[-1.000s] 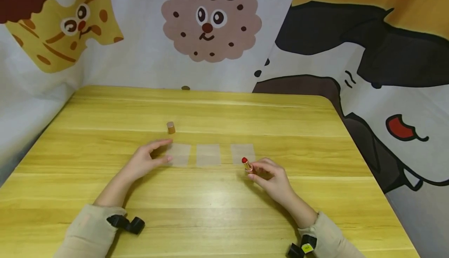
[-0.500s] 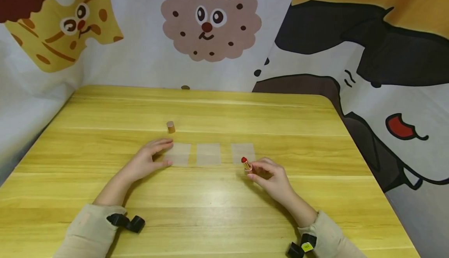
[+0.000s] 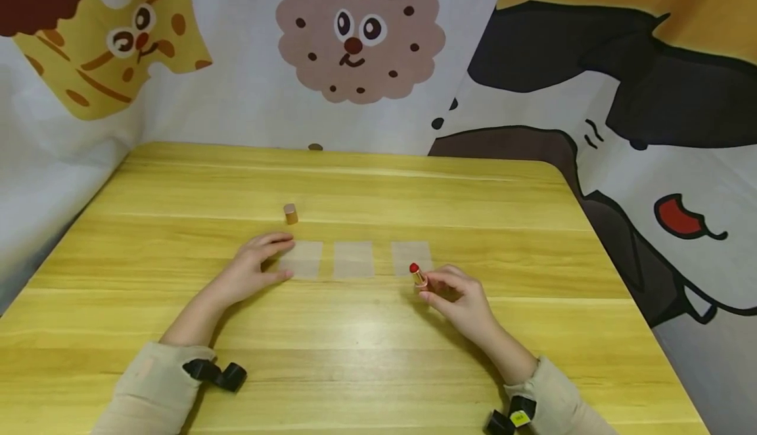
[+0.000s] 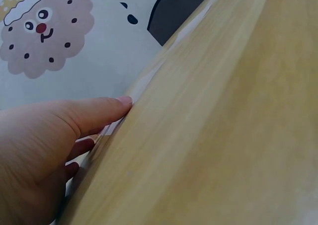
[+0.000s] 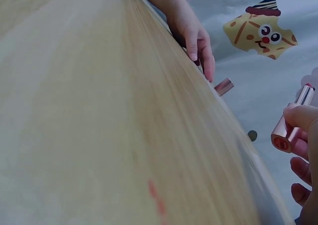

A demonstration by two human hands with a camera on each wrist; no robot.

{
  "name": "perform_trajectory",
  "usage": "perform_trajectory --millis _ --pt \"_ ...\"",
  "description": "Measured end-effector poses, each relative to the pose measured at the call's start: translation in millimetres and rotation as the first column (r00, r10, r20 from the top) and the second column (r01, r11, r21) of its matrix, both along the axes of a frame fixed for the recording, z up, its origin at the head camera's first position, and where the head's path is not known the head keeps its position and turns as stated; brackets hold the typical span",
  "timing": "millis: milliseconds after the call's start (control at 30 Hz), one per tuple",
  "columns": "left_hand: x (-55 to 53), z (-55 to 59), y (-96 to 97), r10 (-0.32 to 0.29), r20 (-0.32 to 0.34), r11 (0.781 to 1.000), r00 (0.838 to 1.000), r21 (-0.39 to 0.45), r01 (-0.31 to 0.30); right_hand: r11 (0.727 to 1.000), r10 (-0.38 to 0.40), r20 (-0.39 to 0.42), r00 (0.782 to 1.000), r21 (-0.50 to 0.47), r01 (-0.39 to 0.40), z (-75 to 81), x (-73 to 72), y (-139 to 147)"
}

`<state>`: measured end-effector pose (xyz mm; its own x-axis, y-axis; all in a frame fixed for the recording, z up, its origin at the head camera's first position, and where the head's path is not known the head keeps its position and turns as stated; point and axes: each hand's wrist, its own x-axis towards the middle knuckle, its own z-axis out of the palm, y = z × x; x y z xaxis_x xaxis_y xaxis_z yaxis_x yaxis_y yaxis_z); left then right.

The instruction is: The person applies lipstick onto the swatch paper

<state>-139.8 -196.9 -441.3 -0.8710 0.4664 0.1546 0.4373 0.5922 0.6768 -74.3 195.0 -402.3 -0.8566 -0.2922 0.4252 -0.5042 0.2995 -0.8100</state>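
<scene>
My right hand (image 3: 464,303) pinches an uncapped lipstick (image 3: 420,280) between thumb and fingers, its red tip up and leaning left over the near edge of the right-hand pale square sheet (image 3: 410,255). In the right wrist view, the lipstick's base (image 5: 283,142) shows a red label. My left hand (image 3: 245,274) lies at the left edge of the left-hand sheet (image 3: 307,260), thumb and fingertips spread apart at its near and far corners. Between these two lies a third thin, see-through sheet (image 3: 353,259). The lipstick's cap (image 3: 290,214) stands just beyond the left hand.
The wood-grain table (image 3: 355,356) extends on all sides of the sheets. A white curtain (image 3: 236,93) with cartoon prints hangs behind its far edge. Each sleeve carries a black wrist camera, the left one (image 3: 215,374) and the right one (image 3: 510,415).
My left thumb and fingers have shifted slightly onto the left-hand sheet's edge. The right hand keeps its hold on the lipstick in nearly the same place. The head view has shifted a little.
</scene>
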Motion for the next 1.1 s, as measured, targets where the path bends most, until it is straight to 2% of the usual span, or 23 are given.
perform_trajectory --millis 200,367,533,833,1100 --pt "0.2 2.3 1.6 0.007 0.017 1.000 1.000 -0.010 -0.006 0.998 -0.060 -0.057 0.997 0.032 0.062 6.0 -1.3 -4" --pt "0.1 3.2 3.0 0.003 0.007 1.000 1.000 -0.009 -0.003 0.997 -0.065 -0.115 0.991 0.026 0.069 9.1 -3.4 -8" --pt "-1.2 3.2 4.1 0.001 0.019 1.000 1.000 -0.011 0.000 0.997 -0.074 -0.138 0.988 0.017 0.077 12.6 -5.8 -13" --pt "-2.3 4.3 4.0 -0.005 0.021 1.000 1.000 -0.002 0.005 0.999 -0.047 -0.193 0.980 -0.016 0.045 19.4 -13.4 -26" --pt "1.6 5.9 2.1 0.001 0.025 1.000 1.000 -0.007 -0.001 0.999 -0.028 -0.190 0.981 -0.036 0.022 23.9 -21.3 -45"
